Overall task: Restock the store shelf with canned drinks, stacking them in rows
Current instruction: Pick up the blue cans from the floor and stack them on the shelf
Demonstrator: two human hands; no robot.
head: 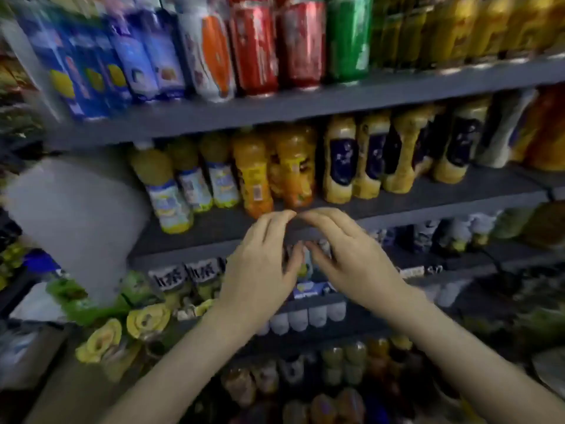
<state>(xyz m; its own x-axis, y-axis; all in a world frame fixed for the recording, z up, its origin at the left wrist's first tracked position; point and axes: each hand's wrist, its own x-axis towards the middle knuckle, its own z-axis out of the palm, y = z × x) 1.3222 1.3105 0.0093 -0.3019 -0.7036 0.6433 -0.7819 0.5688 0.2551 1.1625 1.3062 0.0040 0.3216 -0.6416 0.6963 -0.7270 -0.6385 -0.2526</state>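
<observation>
Likely between placements: left hand (260,264) and right hand (351,258) hover at the middle shelf's (412,217) front edge, fingers (276,217) curved. I cannot tell whether they cup anything. The cans (301,44) line the top shelf (367,96) — next, seat one squarely in its row.

Bottles, cartons and cups, all somewhat blurred

Blue cartons (88,71) stand at the upper left. Below them a row runs from yellow-green bottles (171,191) with pale labels, past orange bottles (293,166), to yellow bottles (339,160) with dark blue labels. A large white rounded object (76,215) fills the left side, with yellow-lidded cups (146,319) beneath it and dim bottles (336,365) lowest of all.
</observation>
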